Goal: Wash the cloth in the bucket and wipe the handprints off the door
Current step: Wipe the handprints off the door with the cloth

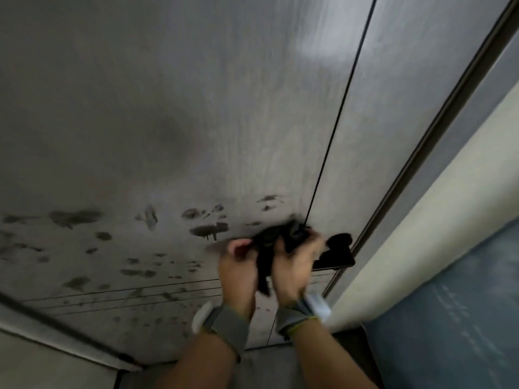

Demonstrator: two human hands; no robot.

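A grey door [196,108] fills most of the view, with dark smudged handprints [207,230] spread across its lower part. Both my hands are raised in front of it and hold a dark, bunched cloth [273,242] between them. My left hand [238,265] grips the cloth's left side with curled fingers. My right hand [295,262] grips its right side, and part of the cloth hangs down between my palms. The hands are blurred by motion. No bucket is in view.
A black door handle [337,254] sticks out just right of my hands. A dark vertical groove [345,108] runs down the door. To the right are the door frame [438,130], a cream wall edge [421,234] and a blue-grey wall [463,304].
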